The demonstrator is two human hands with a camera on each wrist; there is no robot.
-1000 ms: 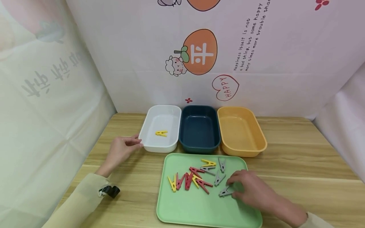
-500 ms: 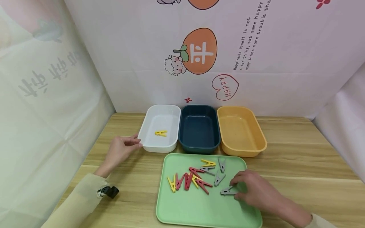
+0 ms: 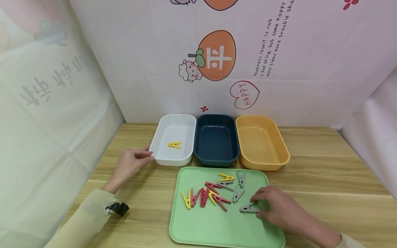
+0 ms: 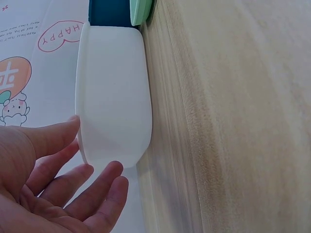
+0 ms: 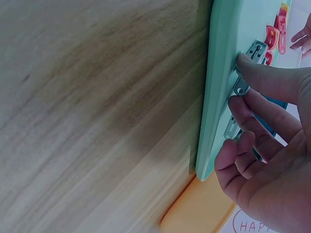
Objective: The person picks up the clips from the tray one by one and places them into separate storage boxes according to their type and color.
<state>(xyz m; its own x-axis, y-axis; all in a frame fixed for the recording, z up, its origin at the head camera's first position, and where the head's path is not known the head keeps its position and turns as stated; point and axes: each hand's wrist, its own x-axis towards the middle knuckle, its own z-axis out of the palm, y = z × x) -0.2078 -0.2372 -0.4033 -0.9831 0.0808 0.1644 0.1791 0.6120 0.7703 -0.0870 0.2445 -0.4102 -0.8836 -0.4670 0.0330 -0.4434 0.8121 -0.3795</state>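
Note:
In the head view my left hand [image 3: 131, 166] holds the near left corner of a white plastic box [image 3: 175, 158], thumb and index finger at its rim. A yellow clothespin [image 3: 174, 145] lies inside that box. My right hand [image 3: 277, 208], over the right side of a green tray [image 3: 204, 229], pinches the handle ends of a gray clothespin [image 3: 248, 208] between thumb and index finger. In the right wrist view, the thumb lies along this gray clothespin [image 5: 241, 86] and the other fingers curl below. More gray clothespins [image 3: 238, 194] lie just left of it.
Red clothespins [image 3: 204, 197] and yellow clothespins [image 3: 187, 199] lie mixed on the tray's left and middle. Behind the tray, a dark blue box [image 3: 217, 160] and an orange box [image 3: 263, 164] stand beside the white one. A printed cloth [image 3: 149, 69] hangs behind the wooden table [image 3: 325, 165].
My right hand has shifted slightly to the right, and the gray clothespin at its fingertips has moved and turned a little with it. The left hand stays at the white box.

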